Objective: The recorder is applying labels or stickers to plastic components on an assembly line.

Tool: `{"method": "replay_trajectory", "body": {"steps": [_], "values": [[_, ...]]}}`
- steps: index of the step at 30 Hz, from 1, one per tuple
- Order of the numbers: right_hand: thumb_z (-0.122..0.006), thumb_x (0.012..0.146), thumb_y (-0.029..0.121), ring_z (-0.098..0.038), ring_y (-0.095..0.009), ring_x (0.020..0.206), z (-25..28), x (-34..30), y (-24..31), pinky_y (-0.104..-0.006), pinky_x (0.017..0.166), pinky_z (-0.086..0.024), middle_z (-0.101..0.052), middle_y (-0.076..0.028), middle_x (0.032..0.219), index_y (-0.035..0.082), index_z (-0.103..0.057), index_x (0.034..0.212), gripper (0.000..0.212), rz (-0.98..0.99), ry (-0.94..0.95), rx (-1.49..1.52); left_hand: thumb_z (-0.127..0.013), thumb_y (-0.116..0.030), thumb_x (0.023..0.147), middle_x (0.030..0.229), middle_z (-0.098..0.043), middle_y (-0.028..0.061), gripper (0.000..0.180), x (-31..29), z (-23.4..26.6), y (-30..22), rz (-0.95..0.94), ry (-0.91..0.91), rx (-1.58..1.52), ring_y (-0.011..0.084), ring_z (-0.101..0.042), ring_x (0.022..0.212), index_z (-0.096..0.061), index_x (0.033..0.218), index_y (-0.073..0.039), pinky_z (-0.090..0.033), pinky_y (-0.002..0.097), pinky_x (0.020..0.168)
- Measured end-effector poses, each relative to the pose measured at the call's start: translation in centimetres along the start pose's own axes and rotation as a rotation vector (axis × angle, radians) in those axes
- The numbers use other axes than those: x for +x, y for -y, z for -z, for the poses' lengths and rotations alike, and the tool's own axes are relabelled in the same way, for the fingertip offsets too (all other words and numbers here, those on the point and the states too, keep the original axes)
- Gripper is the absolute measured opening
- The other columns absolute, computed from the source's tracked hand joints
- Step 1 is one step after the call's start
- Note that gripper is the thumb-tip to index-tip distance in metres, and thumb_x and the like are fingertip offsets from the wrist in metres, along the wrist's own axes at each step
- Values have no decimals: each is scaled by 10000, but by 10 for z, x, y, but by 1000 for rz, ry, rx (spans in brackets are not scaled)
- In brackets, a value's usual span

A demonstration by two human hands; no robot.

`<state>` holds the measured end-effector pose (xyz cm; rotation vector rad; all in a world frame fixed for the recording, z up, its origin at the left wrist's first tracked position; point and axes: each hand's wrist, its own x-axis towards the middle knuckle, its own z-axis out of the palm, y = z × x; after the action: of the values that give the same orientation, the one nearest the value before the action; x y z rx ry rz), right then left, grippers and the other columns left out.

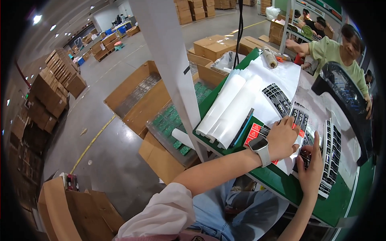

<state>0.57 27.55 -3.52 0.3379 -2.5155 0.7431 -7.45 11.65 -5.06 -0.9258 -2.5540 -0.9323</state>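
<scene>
My left hand [283, 138], with a light-banded watch [259, 145] on its wrist, rests over black label sheets on the bench. Its fingers lie spread across them, beside a red-and-white label [254, 133]. Close on its right, my right hand [311, 170] has its index finger stretched up and its thumb apart. The other fingers bend over dark label strips, and their tips are partly hidden. More black-and-white label strips [330, 156] lie right of that hand. A fan of black labels [276, 98] lies beyond my left hand.
White rolls [231, 106] lie on the green bench [269, 180], left of the labels. A curved black panel [348, 104] stands at the right, with another person [343, 52] behind it. A white post [169, 60] rises left of the bench, near cartons holding green circuit boards [169, 124].
</scene>
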Motion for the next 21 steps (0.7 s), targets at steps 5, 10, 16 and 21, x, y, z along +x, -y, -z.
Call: {"method": "replay_trajectory", "body": {"steps": [5, 10, 16, 21], "values": [[-661, 756, -35, -589, -269, 857, -1, 1, 3, -370, 750, -496, -598, -113, 960, 58, -324, 1505, 826, 25, 36, -25, -705, -271, 793, 1262, -510, 257, 490, -2, -1, 1, 2, 2, 55, 364, -443, 1266, -572, 1155, 31, -430, 482, 983], [-656, 769, -36, -583, -272, 857, -2, 1, 5, -369, 747, -493, -594, -115, 966, 58, -319, 1507, 817, 21, 15, -14, -698, -276, 799, 1247, -523, 250, 471, -2, -3, 1, -17, 6, 82, 353, -450, 1241, -573, 1132, 32, -432, 478, 964], [-656, 781, -27, -583, -271, 871, -3, 0, 3, -368, 742, -495, -592, -114, 969, 63, -300, 1517, 822, 41, 8, -34, -694, -284, 805, 1248, -524, 250, 480, -3, -4, 1, -8, 14, 90, 352, -440, 1252, -569, 1142, 34, -424, 477, 970], [-655, 783, -24, -584, -272, 870, -2, 1, 3, -368, 735, -495, -591, -114, 971, 66, -301, 1517, 820, 53, 3, -35, -686, -290, 813, 1262, -522, 249, 496, -3, -8, 1, -18, -10, 122, 353, -421, 1280, -563, 1170, 31, -413, 489, 980]]}}
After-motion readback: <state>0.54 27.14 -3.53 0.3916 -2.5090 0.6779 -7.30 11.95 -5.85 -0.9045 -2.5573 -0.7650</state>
